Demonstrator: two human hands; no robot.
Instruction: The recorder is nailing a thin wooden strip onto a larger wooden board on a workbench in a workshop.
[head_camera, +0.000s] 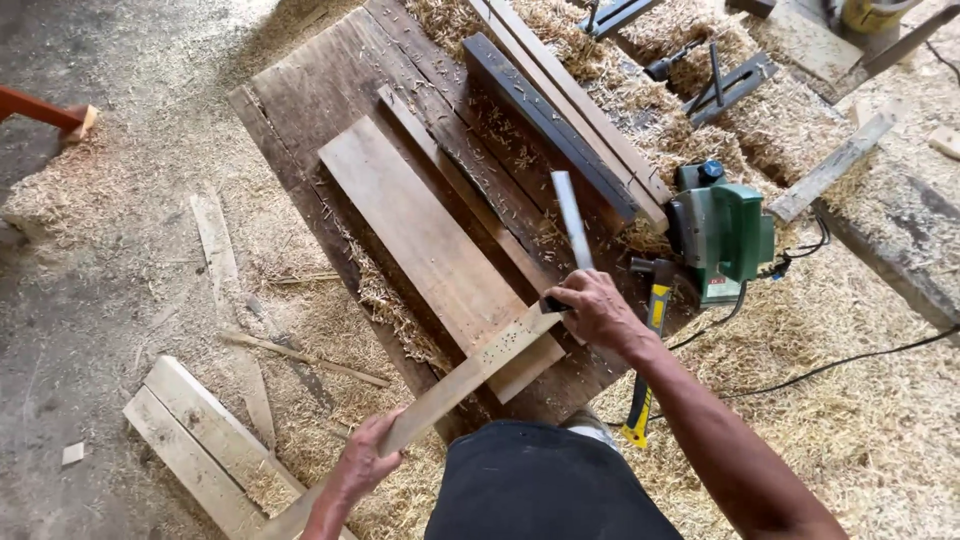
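On the far left, loose offcut boards (190, 440) lie on the shaving-covered floor. Moving right, I see the left hand (362, 462) closed around the lower end of a long narrow wooden slat (455, 383), fingers wrapped and pressed together around its edges. The slat runs diagonally up to the right, its upper end resting on the pale plank (425, 245) that lies on the dark plank workbench (300, 90). That upper end shows a row of small dark marks; I cannot tell whether they are holes or nail points.

I judge the slat light, stiff and dry, with rough sawn edges that give a secure grip but may splinter. Being thin, it would likely flex or split if loaded mid-span. Hold it near the end, as now, and support the far end on the plank.

The right hand (597, 310) is above the slat's upper end, fingers clenched around a flat grey metal blade (572, 220) that points away. Further right lie a yellow-handled hammer (650, 340) and a green electric planer (722, 232).
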